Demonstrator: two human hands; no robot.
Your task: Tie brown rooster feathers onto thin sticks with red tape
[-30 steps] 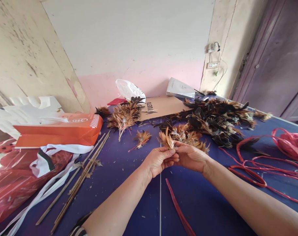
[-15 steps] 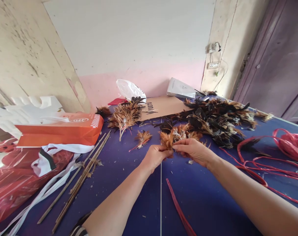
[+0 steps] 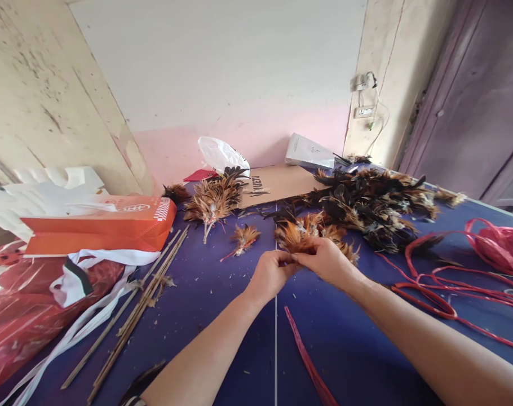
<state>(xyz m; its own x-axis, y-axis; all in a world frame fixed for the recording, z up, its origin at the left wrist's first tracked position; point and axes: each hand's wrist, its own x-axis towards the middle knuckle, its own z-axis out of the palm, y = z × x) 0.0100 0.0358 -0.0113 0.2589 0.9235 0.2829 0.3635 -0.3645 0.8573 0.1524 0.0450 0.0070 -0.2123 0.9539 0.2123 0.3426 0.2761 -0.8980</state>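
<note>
Both hands meet over the middle of the blue table [image 3: 222, 293], fingertips touching each other. The left hand [image 3: 270, 274] is curled shut, pinching the stems of a small bunch of orange-brown feathers [image 3: 292, 238], and the right hand [image 3: 325, 261] pinches the same stems from the right side. The bunch fans out just beyond the knuckles, on the far side of both hands, its tips leaning left. Half a second ago the right hand stood a little further right with its fingers stretched toward the bunch; now it has closed in against the left hand. Further off to the right lies a large pile of dark brown and black feathers [image 3: 375, 206], and a loose red plastic cord [image 3: 440, 290] lies to the right of the right forearm. A flat red plastic strip [image 3: 305, 355] lies on the near side between the forearms, and thin wooden sticks [image 3: 133, 316] lie well to the left.
</note>
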